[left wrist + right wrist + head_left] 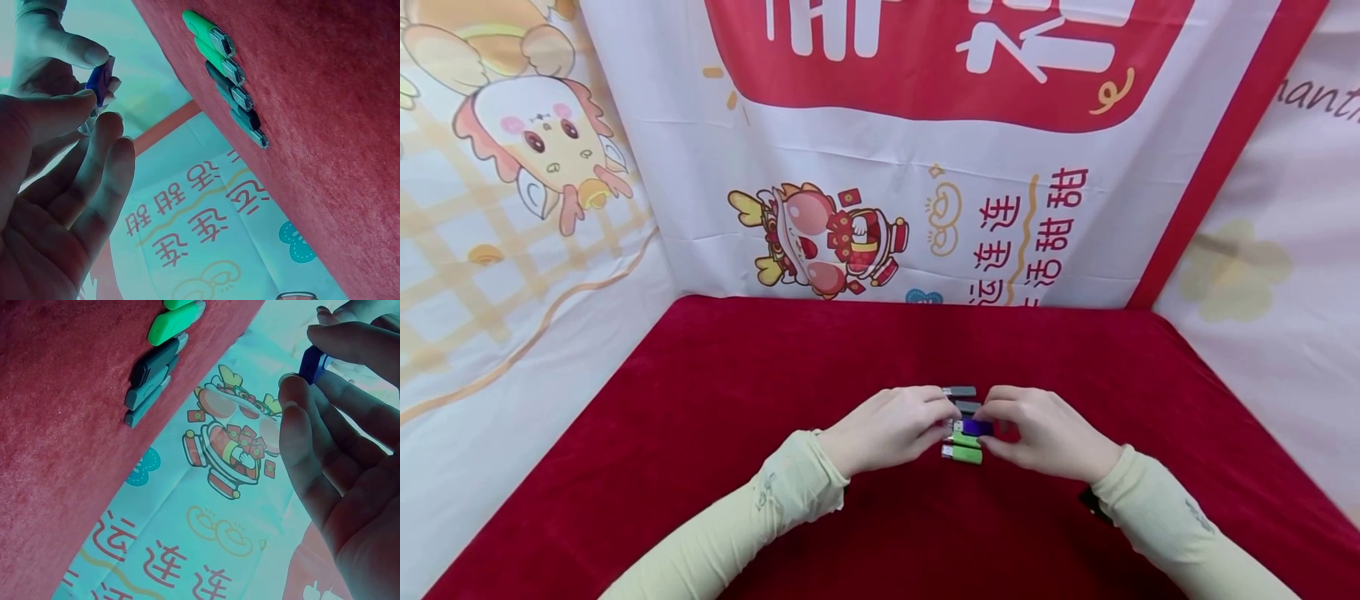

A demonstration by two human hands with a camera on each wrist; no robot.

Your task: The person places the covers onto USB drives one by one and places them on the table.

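Note:
A blue-purple USB flash drive is held above the table between both hands, its metal plug toward the left. My right hand pinches its coloured body between thumb and fingers. At the plug end, the thumb and fingertips of my left hand pinch it; in the left wrist view those fingertips partly cover the shiny end. Beneath the hands lies a row of other flash drives. A bright green drive is nearest, with a second green drive beside it. Dark grey drives continue the row toward the back.
A dark red cloth covers the table. Behind it hangs a white printed curtain with red lettering and a cartoon figure. Patterned fabric walls stand at both sides. A small black object shows at the right sleeve.

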